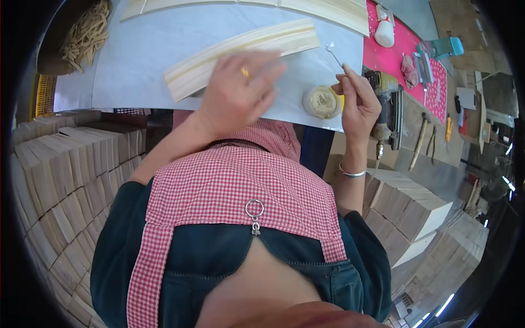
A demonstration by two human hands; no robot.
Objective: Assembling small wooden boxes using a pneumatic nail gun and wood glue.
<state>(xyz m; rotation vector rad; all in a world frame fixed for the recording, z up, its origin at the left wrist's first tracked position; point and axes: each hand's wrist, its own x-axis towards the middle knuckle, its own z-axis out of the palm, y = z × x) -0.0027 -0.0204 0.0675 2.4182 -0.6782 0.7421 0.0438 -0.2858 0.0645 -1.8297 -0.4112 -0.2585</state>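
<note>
My left hand (240, 94), a yellow ring on one finger, is over the near edge of a pale wooden board (295, 37) with lengthwise yellowish lines. Motion blurs it, but the fingers look apart and nothing shows in them. My right hand (360, 104) pinches a thin stick (335, 58) with a dab of white paste (329, 47) on its upper tip. That tip is in the air just right of the board's right end. Below it, beside my right hand, stands a round tub (322, 103) of off-white paste with a yellow patch on its side.
More pale boards (322, 12) lie along the table's (131, 65) far edge. A container of wooden strips (85, 38) is at the far left. Right of the table are a power tool (387, 104), a white bottle (384, 34) and a hammer (420, 141). Stacked wood blocks (65, 164) flank me.
</note>
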